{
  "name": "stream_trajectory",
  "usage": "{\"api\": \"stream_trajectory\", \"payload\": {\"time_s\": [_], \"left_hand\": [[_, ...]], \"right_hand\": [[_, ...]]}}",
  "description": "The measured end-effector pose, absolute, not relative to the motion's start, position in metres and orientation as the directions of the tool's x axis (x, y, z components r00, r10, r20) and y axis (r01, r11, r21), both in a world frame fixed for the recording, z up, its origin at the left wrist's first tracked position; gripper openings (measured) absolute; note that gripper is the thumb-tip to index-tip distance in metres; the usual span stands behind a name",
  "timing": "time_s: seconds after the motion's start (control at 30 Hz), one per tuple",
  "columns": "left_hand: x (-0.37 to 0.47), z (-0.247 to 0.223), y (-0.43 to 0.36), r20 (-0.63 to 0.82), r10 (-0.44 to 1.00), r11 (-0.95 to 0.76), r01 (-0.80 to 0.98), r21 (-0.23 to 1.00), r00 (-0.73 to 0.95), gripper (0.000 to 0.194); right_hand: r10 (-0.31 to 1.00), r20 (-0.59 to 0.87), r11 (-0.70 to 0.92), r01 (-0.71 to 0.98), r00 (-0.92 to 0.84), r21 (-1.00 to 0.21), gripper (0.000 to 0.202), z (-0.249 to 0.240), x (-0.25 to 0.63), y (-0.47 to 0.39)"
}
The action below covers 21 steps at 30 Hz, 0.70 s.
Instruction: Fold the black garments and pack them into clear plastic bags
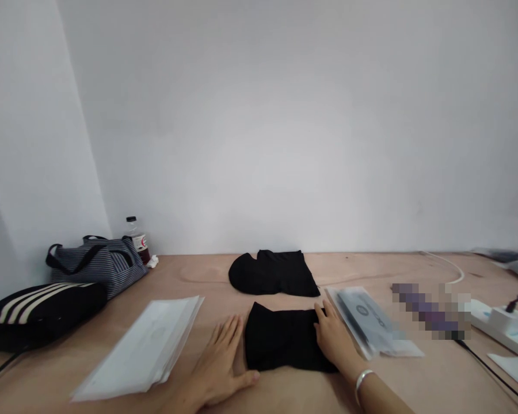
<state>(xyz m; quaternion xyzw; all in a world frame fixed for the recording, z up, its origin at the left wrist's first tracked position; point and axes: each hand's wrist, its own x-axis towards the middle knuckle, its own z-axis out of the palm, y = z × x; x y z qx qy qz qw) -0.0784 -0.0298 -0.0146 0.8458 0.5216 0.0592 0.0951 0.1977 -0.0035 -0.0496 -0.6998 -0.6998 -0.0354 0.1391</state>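
A folded black cloth piece [280, 339] lies flat on the wooden table in front of me. My left hand [222, 365] rests palm down beside its left end, fingers stretched out and the thumb by its lower left corner. Over the cloth's right end lies my right hand [330, 333], fingers extended and pressing lightly, with a silver bangle on the wrist. Farther back is a second black cloth piece [271, 274] with a rounded left end. A clear plastic packet [365, 319] with dark contents and printing sits just right of my right hand.
Left of my left hand is a stack of clear plastic bags [142, 345]. A black striped pouch [47, 313], a striped fabric bag [107, 264] and a bottle [138, 241] stand farther left. On the right are a blurred-out device with a cable [486, 359] and a power strip [507, 328].
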Motion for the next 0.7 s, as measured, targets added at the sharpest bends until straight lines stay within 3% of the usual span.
{"api": "stream_trajectory", "payload": {"time_s": [0.13, 0.37, 0.53, 0.7], "left_hand": [[-0.079, -0.013, -0.033, -0.082, 0.895, -0.417, 0.888, 0.193, 0.438, 0.105], [-0.080, -0.017, -0.029, -0.093, 0.891, -0.419, 0.884, 0.207, 0.445, 0.109], [-0.080, -0.014, -0.029, -0.106, 0.887, -0.422, 0.883, 0.207, 0.449, 0.112], [-0.079, -0.010, -0.030, -0.158, 0.889, -0.405, 0.899, 0.166, 0.430, 0.118]], "right_hand": [[0.955, 0.276, -0.064, 0.987, 0.104, -0.149, 0.055, -0.051, 0.199, -0.002], [0.957, 0.247, -0.115, 0.979, 0.155, -0.170, 0.056, -0.042, 0.204, -0.004], [0.964, 0.162, -0.129, 0.903, 0.212, -0.411, 0.071, -0.039, 0.213, -0.001], [0.976, 0.122, -0.065, 0.774, 0.181, -0.630, 0.066, -0.020, 0.217, 0.000]]}}
